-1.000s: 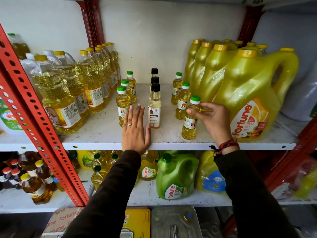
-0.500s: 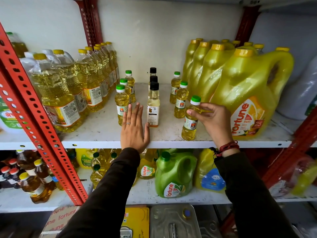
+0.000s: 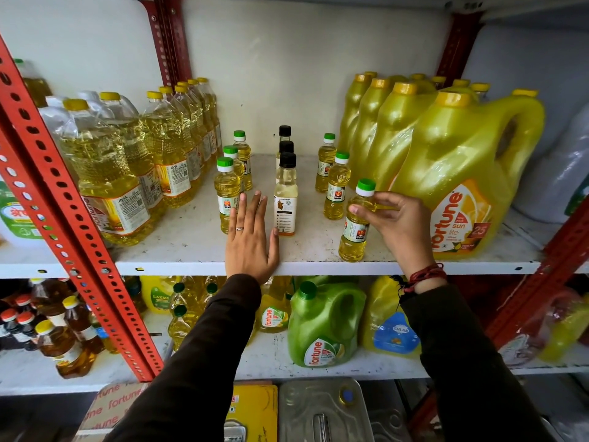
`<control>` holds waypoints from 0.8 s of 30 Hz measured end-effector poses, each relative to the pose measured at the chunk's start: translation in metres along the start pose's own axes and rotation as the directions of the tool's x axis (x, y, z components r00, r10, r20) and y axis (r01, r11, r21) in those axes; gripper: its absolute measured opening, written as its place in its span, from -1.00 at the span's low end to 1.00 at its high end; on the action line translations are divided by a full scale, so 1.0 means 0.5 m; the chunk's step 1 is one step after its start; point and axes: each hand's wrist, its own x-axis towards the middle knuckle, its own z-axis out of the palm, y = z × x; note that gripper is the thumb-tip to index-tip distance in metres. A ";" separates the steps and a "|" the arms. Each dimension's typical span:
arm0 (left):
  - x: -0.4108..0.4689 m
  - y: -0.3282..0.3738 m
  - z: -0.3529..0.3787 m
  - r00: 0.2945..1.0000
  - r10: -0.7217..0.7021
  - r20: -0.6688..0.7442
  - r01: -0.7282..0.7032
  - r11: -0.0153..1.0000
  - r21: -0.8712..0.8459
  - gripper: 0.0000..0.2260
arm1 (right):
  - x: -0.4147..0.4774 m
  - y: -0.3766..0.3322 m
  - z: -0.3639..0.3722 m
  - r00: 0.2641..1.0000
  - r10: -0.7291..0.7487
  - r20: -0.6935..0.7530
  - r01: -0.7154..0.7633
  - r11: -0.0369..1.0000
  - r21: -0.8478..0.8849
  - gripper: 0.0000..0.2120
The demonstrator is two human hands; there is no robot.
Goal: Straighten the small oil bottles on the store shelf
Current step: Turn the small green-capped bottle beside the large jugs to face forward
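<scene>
Small oil bottles stand in three short rows on the white shelf (image 3: 191,240). The left row (image 3: 227,193) and the right row (image 3: 336,189) have green caps. The middle row (image 3: 286,199) has black caps and paler oil. My right hand (image 3: 395,221) grips the neck of the front right green-capped bottle (image 3: 355,231), which stands near the shelf's front edge. My left hand (image 3: 250,240) lies flat on the shelf, fingers together, between the left row and the middle row, holding nothing.
Large clear oil bottles with yellow caps (image 3: 105,173) fill the shelf's left side. Big yellow jugs (image 3: 462,173) crowd the right side, close behind my right hand. A red slotted upright (image 3: 63,199) slants across the left. The lower shelf holds green and yellow jugs (image 3: 325,323).
Both hands stay where they were. My right hand keeps its hold on the front right bottle; the view has shifted only slightly.
</scene>
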 end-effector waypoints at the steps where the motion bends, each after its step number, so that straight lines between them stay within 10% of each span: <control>1: 0.000 0.000 0.000 1.000 -0.002 0.003 0.002 1.000 0.001 -0.39 | 0.000 0.000 0.000 1.000 0.000 0.000 0.000 1.000 -0.001 -0.49; 19: 0.000 0.001 -0.003 1.000 0.004 -0.002 -0.004 1.000 -0.003 -0.39 | -0.017 -0.022 -0.009 1.000 -0.007 -0.005 0.007 0.999 0.036 -0.40; 24: 0.000 0.002 -0.004 1.000 0.007 -0.017 -0.007 1.000 0.006 -0.39 | -0.026 -0.089 -0.013 0.958 -0.237 -0.163 0.235 0.972 -0.031 -0.41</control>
